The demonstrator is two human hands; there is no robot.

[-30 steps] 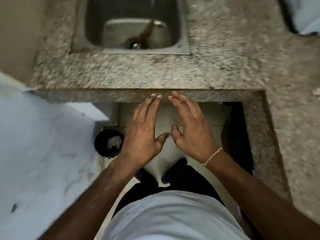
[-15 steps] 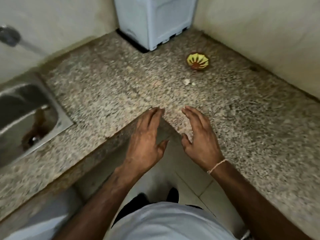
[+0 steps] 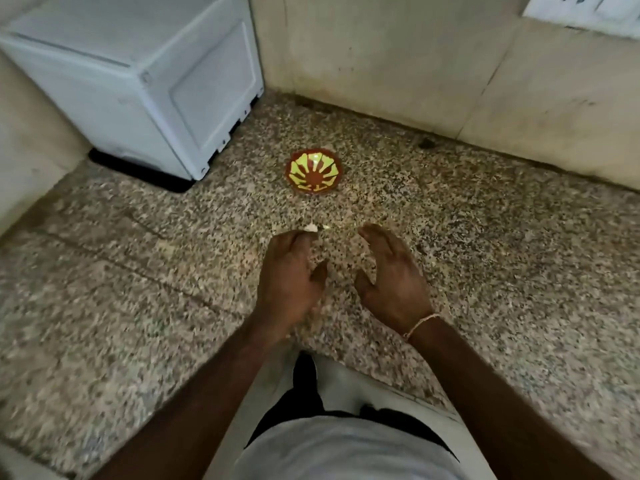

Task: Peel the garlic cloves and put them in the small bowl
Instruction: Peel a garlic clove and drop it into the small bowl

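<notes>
On the speckled desk [image 3: 485, 237], left hand [image 3: 287, 275] reaches the garlic clove [image 3: 310, 228], right hand [image 3: 391, 271] open, empty. Pinch it firmly; small bowl [image 3: 313, 171] waits beyond.

The small bowl [image 3: 314, 175] is red-brown with a yellow-green sunburst of petals inside. My counter [image 3: 138, 289] is speckled granite — beige, grey and black flecks. The garlic [image 3: 310, 228] is whitish, the appliance [image 3: 138, 77] pale grey-blue, my wrist thread [image 3: 420, 325] pale pink — shirt [image 3: 346, 452] light grey.
</notes>
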